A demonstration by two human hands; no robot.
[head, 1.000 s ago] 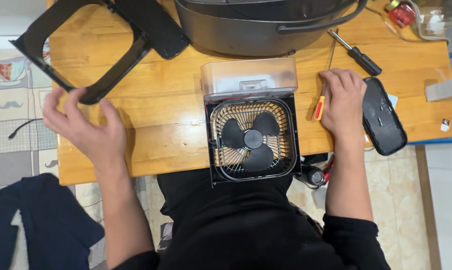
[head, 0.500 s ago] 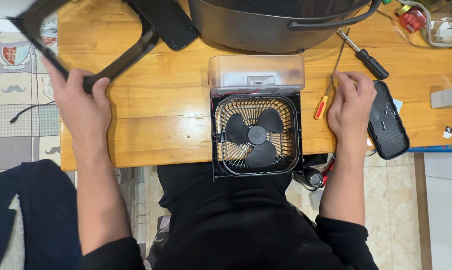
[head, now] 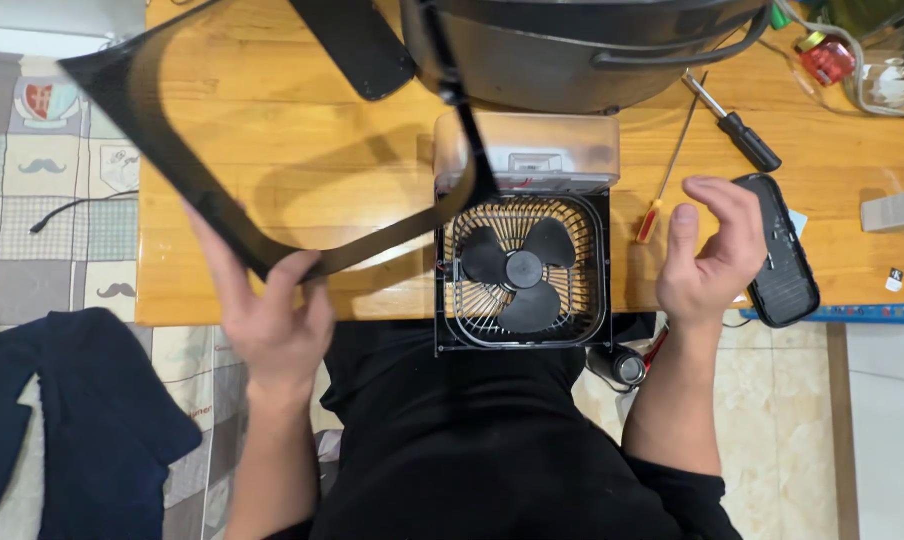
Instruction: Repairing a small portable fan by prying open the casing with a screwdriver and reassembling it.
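Observation:
My left hand (head: 272, 325) grips the near corner of a black square frame (head: 187, 205) and holds it lifted, tilted over the wooden table (head: 302, 140); the frame's right edge overlaps the small square fan. The fan (head: 520, 270) lies face up at the table's near edge, its black blades and wire grille showing, with a pale translucent base (head: 552, 150) behind it. My right hand (head: 707, 260) hovers just right of the fan, fingers loosely curled and holding nothing, next to a black oblong cover (head: 784, 255).
A large dark pot (head: 582, 50) stands at the table's far side. A black-handled screwdriver (head: 732, 122) and a thin red-handled screwdriver (head: 662, 190) lie right of the fan. A flat black panel (head: 357, 45) lies at the back. Dark cloth (head: 62, 420) sits lower left.
My left hand took hold of the black frame and lifted it toward the fan. My right hand rose off the table and curled its fingers.

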